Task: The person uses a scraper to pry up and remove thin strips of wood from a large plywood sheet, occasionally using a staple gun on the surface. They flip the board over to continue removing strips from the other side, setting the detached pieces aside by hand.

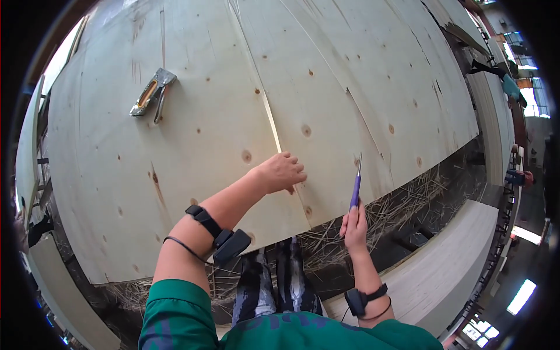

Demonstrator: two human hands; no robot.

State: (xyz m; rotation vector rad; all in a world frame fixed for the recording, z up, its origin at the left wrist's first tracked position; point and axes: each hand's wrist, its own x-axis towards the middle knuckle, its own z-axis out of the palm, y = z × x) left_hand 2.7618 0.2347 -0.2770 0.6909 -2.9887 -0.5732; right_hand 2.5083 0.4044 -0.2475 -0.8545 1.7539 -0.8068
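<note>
My left hand (280, 173) is closed on a thin pale wooden strip (270, 116) lying along a long seam in the pale, knotted wood sheet (210, 58). My right hand (353, 227) grips a purple-handled pointed metal tool (356, 191), held upward over the sheet's near right part, to the right of my left hand. A silver staple gun (153, 93) lies at the upper left of the sheet. A narrow split (364, 122) runs through the surface right of the strip.
Stacked pale boards (431, 262) lie at the lower right, more boards (64, 291) at the left. Wood scraps (402, 210) litter the dark space below the sheet's near edge, by my legs. Other people (509, 84) are at the far right and far left.
</note>
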